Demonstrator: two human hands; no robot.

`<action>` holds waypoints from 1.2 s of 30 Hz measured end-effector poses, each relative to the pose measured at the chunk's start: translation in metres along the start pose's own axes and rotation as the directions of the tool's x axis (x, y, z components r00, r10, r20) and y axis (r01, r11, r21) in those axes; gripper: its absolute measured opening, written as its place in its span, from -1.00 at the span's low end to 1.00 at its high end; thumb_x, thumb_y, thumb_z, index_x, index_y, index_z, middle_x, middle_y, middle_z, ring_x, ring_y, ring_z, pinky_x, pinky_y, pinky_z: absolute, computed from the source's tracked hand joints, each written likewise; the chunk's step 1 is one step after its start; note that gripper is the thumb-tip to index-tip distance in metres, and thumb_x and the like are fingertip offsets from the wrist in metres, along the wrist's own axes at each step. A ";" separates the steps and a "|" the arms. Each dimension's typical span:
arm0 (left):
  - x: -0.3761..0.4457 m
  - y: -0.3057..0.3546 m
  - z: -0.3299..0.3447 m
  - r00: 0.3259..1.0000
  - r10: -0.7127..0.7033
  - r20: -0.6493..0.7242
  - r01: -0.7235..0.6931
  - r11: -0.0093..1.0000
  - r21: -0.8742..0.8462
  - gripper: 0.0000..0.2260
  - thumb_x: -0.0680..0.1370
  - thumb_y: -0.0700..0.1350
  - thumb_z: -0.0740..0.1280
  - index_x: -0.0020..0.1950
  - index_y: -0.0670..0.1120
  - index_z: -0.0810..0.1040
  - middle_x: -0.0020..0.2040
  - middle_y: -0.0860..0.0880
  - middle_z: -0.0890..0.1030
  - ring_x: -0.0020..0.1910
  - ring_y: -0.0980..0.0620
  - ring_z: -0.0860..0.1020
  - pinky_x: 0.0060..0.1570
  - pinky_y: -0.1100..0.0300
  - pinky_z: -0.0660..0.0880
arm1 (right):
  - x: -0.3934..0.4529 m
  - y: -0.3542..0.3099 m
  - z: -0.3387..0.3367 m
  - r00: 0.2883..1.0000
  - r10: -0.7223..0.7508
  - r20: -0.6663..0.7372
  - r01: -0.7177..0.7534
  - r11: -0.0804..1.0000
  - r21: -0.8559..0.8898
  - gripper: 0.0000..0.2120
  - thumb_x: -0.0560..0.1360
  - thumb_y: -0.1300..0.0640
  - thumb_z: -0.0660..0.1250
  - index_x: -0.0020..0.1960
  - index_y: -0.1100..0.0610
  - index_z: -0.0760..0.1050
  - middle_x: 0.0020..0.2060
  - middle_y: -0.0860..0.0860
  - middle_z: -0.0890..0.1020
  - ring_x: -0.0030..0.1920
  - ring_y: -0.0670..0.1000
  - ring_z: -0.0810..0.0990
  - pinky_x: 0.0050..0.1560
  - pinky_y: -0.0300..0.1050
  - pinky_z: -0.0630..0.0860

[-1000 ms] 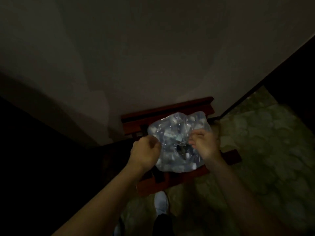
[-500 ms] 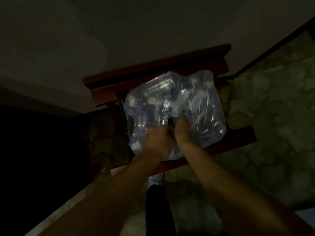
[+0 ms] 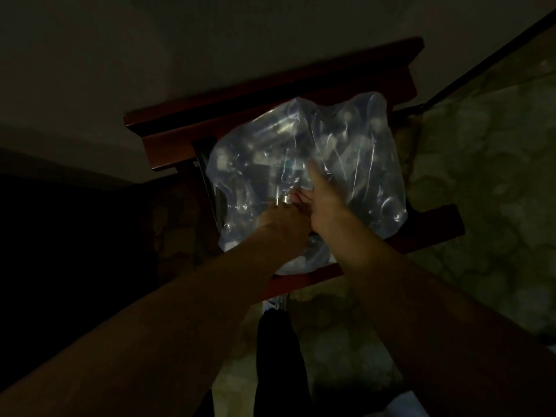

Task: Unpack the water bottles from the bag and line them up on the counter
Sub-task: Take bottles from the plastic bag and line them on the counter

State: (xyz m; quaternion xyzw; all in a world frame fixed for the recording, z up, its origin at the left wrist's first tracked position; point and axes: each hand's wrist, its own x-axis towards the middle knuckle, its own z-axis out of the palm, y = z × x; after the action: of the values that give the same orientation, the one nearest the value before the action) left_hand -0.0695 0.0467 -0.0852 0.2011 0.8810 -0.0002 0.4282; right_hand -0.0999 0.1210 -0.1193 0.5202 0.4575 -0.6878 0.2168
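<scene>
Bag (image 3: 355, 164): clear, bluish plastic, crumpled, resting on the seat of a dark red wooden chair (image 3: 270, 115). Water bottles (image 3: 270, 164) are seen inside as pale caps and glints through the film; count and orientation can't be made out in the low light. None are seen outside the bag.

Both hands are placed at the near middle of the bag, touching each other. Left hand (image 3: 281, 219): seen from the back, fingers curled down into the plastic where the film is gathered; a pinch on the bag is indicated. Right hand (image 3: 323, 203): thumb raised and laid against the film, remaining fingers bent toward the same gathered spot beside the left hand; the plastic appears gripped there, but the fingertips are partly hidden. Whether the bag mouth is open at that spot cannot be told.

Chair back rail is seen at the far side of the bag, a front rail at the near side. A plain wall (image 3: 210, 40) lies beyond. Mottled stone floor (image 3: 481, 176) is seen right of and below the chair. A dark trouser leg (image 3: 276, 356) and pale shoe (image 3: 275, 302) are visible between the forearms.
</scene>
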 end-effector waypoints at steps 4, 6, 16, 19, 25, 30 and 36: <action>0.006 0.002 0.005 1.000 -0.008 0.011 0.008 1.000 0.016 -0.63 0.60 -0.16 0.26 0.41 -0.16 0.40 0.39 -0.15 0.44 0.32 -0.15 0.47 0.18 0.02 0.48 | -0.002 -0.004 -0.003 0.996 0.064 0.066 -0.068 0.996 0.060 -0.63 0.40 -0.02 0.51 0.09 0.17 0.58 0.07 0.15 0.61 -0.14 0.05 0.61 -0.33 -0.20 0.59; 0.007 0.003 0.010 1.000 -0.018 -0.006 0.019 0.998 0.052 -0.60 0.61 -0.16 0.26 0.45 -0.15 0.36 0.40 -0.14 0.42 0.31 -0.14 0.48 0.15 0.04 0.49 | -0.006 -0.009 -0.007 0.992 0.102 0.071 -0.112 0.984 0.139 -0.83 0.43 0.13 0.49 -0.05 0.14 0.55 0.17 0.17 0.49 0.04 0.13 0.56 -0.29 -0.17 0.64; 0.013 0.008 0.023 0.999 -0.023 -0.040 0.031 0.975 0.219 -0.52 0.62 -0.10 0.24 0.52 -0.13 0.25 0.48 -0.16 0.36 0.43 -0.16 0.38 0.34 -0.03 0.36 | -0.062 -0.029 -0.028 0.987 0.122 0.108 -0.126 0.992 0.028 -0.69 0.42 0.18 0.46 0.14 0.22 0.55 0.15 0.17 0.57 0.14 0.14 0.57 -0.18 -0.07 0.68; 0.018 0.005 0.026 0.998 -0.019 -0.062 0.027 0.991 0.128 -0.58 0.62 -0.13 0.23 0.48 -0.10 0.31 0.41 -0.15 0.40 0.35 -0.15 0.44 0.25 -0.02 0.45 | -0.079 -0.038 -0.048 0.998 0.049 0.032 -0.043 0.987 -0.156 -0.76 0.42 0.08 0.45 0.05 0.11 0.57 0.15 0.12 0.58 0.06 0.08 0.62 -0.26 -0.15 0.66; 0.028 -0.003 0.029 0.997 -0.021 -0.080 0.023 0.999 0.025 -0.50 0.57 -0.14 0.32 0.49 -0.11 0.28 0.44 -0.15 0.35 0.34 -0.18 0.44 0.12 -0.04 0.55 | -0.112 -0.055 -0.097 0.974 -0.212 -0.083 0.173 0.926 -0.336 -0.55 0.34 -0.07 0.50 0.17 0.04 0.53 0.03 0.05 0.63 -0.16 0.00 0.71 -0.41 -0.23 0.57; 0.044 -0.001 0.025 0.997 -0.006 -0.083 0.022 0.981 0.192 -0.55 0.56 -0.02 0.33 0.42 -0.10 0.37 0.31 -0.11 0.51 0.27 -0.15 0.49 0.05 -0.04 0.50 | -0.130 -0.064 -0.138 0.948 -0.317 0.015 0.310 0.916 -0.254 -0.72 0.46 0.09 0.45 0.10 0.20 0.53 0.00 0.19 0.67 -0.15 0.03 0.73 -0.29 -0.13 0.62; 0.064 0.001 0.014 0.999 -0.027 0.040 0.022 0.992 0.123 -0.49 0.52 0.21 0.30 0.38 -0.03 0.44 0.31 -0.08 0.53 0.30 -0.13 0.49 0.25 -0.05 0.48 | -0.151 -0.061 -0.141 0.922 -0.381 0.076 0.387 0.888 -0.248 -0.62 0.23 -0.10 0.50 0.00 -0.03 0.58 0.17 0.11 0.58 0.09 0.13 0.64 -0.21 -0.13 0.65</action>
State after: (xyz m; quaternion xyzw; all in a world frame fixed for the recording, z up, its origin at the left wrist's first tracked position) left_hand -0.0942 0.0676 -0.1423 0.2161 0.8726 -0.0638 0.4334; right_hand -0.0194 0.2446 0.0382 0.3782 0.6342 -0.6579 0.1481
